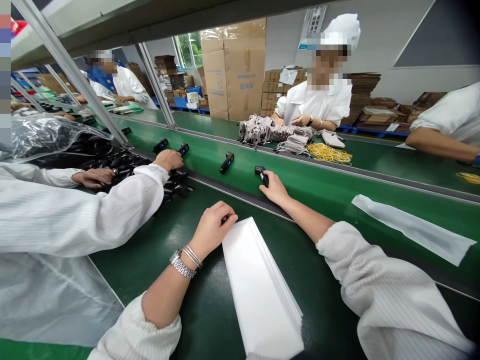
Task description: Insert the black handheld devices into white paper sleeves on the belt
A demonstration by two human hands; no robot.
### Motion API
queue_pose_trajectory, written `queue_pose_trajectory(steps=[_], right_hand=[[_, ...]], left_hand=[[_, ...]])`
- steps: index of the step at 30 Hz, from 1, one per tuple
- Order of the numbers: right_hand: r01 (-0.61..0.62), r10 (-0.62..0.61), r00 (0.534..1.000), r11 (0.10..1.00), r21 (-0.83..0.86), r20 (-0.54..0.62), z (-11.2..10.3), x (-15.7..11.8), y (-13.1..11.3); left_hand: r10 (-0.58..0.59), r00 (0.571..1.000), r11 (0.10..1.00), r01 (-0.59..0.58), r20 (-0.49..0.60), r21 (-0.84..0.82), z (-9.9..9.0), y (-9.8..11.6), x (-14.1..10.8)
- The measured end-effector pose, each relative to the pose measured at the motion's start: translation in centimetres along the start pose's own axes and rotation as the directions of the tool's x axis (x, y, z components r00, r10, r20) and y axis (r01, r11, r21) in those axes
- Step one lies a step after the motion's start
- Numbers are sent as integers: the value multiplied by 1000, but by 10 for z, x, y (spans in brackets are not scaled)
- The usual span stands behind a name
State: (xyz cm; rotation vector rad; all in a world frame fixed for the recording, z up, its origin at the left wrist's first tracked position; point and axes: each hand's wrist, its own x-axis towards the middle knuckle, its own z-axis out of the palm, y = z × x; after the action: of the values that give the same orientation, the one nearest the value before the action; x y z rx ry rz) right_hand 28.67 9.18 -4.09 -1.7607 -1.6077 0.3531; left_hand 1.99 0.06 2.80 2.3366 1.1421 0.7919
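Note:
On the green belt, my right hand (pixel 275 188) has its fingers wrapped round the handle of a black handheld device (pixel 260 172). My left hand (pixel 214 226) is closed at the top left corner of a stack of white sleeves (pixel 262 295), its fingers curled over something dark that is mostly hidden. The stack lies on the dark green table (pixel 202 300) between my forearms. Another black device (pixel 227 163) with a small lit screen lies on the belt, left of the one in my right hand.
At left, a co-worker's hands (pixel 169 160) reach over a pile of black devices (pixel 123 162). A white strip (pixel 412 225) lies on the belt at right. Across it, a person handles grey pouches (pixel 262 130) beside yellow cords (pixel 330 153). Metal posts (pixel 155 85) rise at left.

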Motion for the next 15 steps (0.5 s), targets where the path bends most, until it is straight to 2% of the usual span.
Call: queue_pose_trajectory(steps=[4, 8, 11, 13, 15], right_hand=[[-13, 8, 1000, 984, -176, -27, -11, 3, 4], [-53, 40, 997, 981, -189, -69, -17, 6, 12], [-79, 73, 991, 996, -50, -113, -15, 10, 18], [-96, 109, 987, 988, 121, -114, -12, 14, 18], [-100, 140, 985, 940, 326, -101, -10, 16, 12]], left_hand=[[-59, 998, 997, 57, 38, 59, -4, -3, -1], [-140, 963, 978, 98, 230, 184, -13, -6, -4], [-137, 936, 981, 83, 325, 175, -17, -6, -6], [-123, 938, 987, 84, 323, 134, -18, -6, -6], [-95, 955, 991, 65, 281, 114, -16, -5, -5]])
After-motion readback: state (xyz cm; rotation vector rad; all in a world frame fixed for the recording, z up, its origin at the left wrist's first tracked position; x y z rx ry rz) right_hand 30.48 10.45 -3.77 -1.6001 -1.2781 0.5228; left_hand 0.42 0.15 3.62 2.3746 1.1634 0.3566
